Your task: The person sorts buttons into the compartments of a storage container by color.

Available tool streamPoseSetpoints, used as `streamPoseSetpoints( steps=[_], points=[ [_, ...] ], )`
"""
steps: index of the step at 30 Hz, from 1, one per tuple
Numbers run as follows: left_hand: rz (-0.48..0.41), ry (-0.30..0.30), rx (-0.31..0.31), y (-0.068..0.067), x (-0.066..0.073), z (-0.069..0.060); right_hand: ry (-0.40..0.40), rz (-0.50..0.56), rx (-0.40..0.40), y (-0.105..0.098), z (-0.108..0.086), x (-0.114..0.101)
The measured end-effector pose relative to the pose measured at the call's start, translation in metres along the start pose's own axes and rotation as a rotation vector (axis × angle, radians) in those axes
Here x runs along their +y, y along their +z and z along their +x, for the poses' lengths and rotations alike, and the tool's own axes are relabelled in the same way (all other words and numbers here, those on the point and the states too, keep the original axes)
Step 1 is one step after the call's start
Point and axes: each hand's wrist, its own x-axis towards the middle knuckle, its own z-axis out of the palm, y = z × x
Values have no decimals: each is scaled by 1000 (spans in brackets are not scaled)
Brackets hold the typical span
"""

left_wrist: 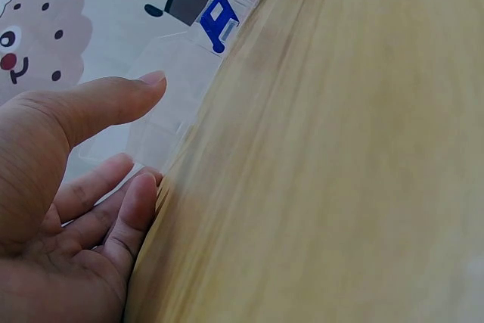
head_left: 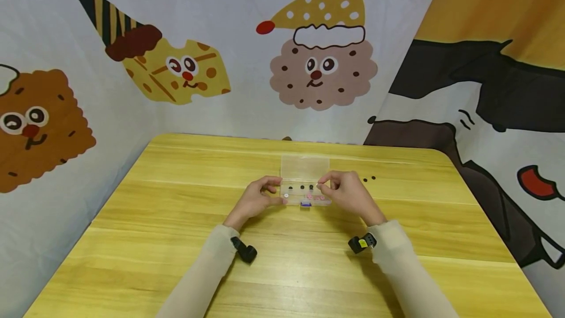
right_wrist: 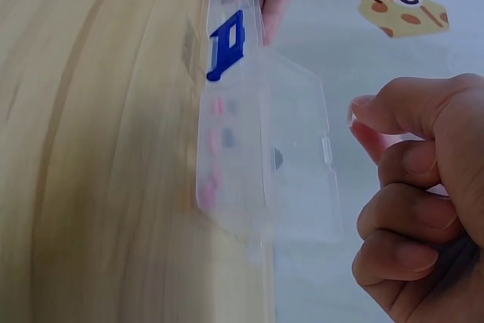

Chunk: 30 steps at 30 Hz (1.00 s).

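Note:
A clear plastic compartment box point(head_left: 293, 201) with a blue latch point(head_left: 305, 204) sits on the table, its transparent lid point(head_left: 305, 167) raised at the back. Small black pieces point(head_left: 302, 187), pink pieces point(head_left: 316, 197) and a white piece point(head_left: 286, 195) lie inside. At the box's left end, my left hand point(head_left: 256, 199) holds it, thumb by the front corner and fingers toward the rear. Over the right end, my right hand point(head_left: 346, 191) pinches a tiny whitish piece point(right_wrist: 351, 116) between thumb and index finger; it is mostly hidden by the fingertips. The other right fingers are curled.
Two small black pieces point(head_left: 369, 179) lie on the wooden table point(head_left: 282, 269) to the right of the box, behind the right hand. A cloth printed with cartoon figures point(head_left: 247, 63) hangs along the table's far edge.

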Motion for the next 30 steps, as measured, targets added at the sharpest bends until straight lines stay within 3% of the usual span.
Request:
streamPoseSetpoints(
  steps=[15,30],
  points=[
    [13,1,14,1,-1,1,-36,47,-37,23,14,-14],
    [5,-9,5,0,0,1,-58,-33,-78,40,18,-19]
  ],
)
